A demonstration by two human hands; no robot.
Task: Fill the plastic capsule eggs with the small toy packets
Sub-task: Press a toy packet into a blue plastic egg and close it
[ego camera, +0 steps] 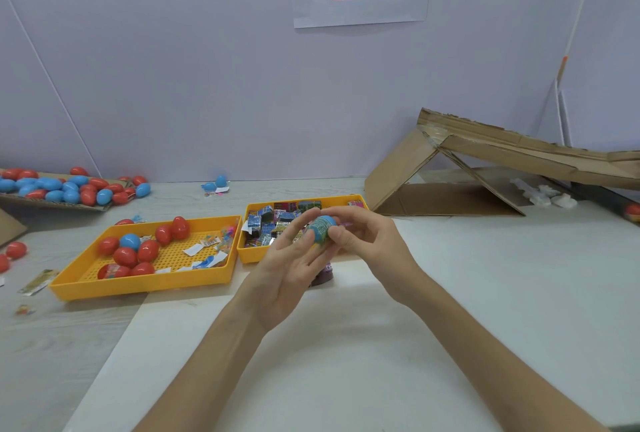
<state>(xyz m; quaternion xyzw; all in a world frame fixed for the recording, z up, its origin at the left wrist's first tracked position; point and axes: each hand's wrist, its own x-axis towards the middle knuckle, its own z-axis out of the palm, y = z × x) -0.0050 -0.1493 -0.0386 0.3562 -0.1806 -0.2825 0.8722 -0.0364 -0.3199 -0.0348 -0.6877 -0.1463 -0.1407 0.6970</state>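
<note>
Hands meet in the middle of the view, sharing one blue capsule egg held in the air over the near edge of the packet tray. The left hand comes in from 7 o'clock, palm turned up. Its grip is a light pinch, with the thumb and fingertips on the egg's left side and the other fingers fairly straight. The right hand comes in from 4 o'clock and its grip is tighter: thumb pressed on the front of the egg, fingers curled over the top. There's a printed band round the egg's middle, and I can't tell if it's a packet or a wrap.

The packet tray is yellow and full of small toy packets. Touching it at 9 o'clock is a second yellow tray with a perforated floor, a bunch of red eggs, one blue one and some paper slips. Out at 10 o'clock a cardboard tray holds a heap of red and blue eggs. At 2 o'clock folded cardboard stands tent-like on the tabletop. At 12 o'clock a paper sign hangs on the wall.
</note>
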